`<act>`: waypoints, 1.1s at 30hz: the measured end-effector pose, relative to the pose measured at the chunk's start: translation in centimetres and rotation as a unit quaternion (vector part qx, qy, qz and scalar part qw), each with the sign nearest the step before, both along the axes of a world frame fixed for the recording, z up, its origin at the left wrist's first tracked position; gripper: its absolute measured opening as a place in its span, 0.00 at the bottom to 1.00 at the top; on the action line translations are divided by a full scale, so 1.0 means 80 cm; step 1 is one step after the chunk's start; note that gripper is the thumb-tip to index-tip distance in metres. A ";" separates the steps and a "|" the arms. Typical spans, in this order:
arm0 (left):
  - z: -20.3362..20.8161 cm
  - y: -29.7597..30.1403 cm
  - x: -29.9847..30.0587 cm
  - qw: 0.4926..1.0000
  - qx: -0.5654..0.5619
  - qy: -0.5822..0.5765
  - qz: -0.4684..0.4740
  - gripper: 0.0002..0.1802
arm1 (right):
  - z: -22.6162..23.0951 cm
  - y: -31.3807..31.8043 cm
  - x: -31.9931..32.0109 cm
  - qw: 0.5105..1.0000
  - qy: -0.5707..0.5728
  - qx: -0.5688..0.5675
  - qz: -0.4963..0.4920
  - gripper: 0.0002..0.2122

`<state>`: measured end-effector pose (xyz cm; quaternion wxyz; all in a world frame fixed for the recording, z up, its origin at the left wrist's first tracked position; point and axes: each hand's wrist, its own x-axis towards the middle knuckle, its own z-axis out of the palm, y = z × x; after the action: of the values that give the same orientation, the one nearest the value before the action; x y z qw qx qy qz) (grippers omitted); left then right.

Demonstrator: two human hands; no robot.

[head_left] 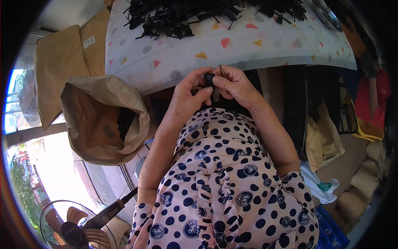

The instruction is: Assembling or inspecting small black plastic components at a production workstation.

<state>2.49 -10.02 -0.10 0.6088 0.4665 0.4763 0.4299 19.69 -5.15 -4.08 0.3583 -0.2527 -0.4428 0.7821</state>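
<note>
A small black piece (209, 79) is gripped between the left hand (189, 94) and right hand (237, 86), held close together. Black parts (178, 18) are heaped on the cloth-covered bench (137, 62) beyond.

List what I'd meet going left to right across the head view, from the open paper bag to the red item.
Open paper bag, left hand, small black piece, right hand, white plastic bag, red item.

The person wore a pale pink garment (261, 166), printed with navy dots (271, 230) of different sizes and round emblems (244, 198). Two ruffled strips (203, 189) ran along its front. The sleeves (141, 212) ended near the elbows (287, 166); the forearms (277, 130) and hands (186, 94) were bare.
</note>
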 end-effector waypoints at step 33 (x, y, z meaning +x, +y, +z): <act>0.011 -0.026 -0.076 0.883 0.214 0.325 0.264 0.15 | 0.030 0.035 -0.094 0.934 -0.195 0.299 0.010 0.09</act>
<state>-3.58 -12.13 0.76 0.1695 0.5561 0.6491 0.4905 12.13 -2.36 -1.71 0.3158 -0.2769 -0.7203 0.5520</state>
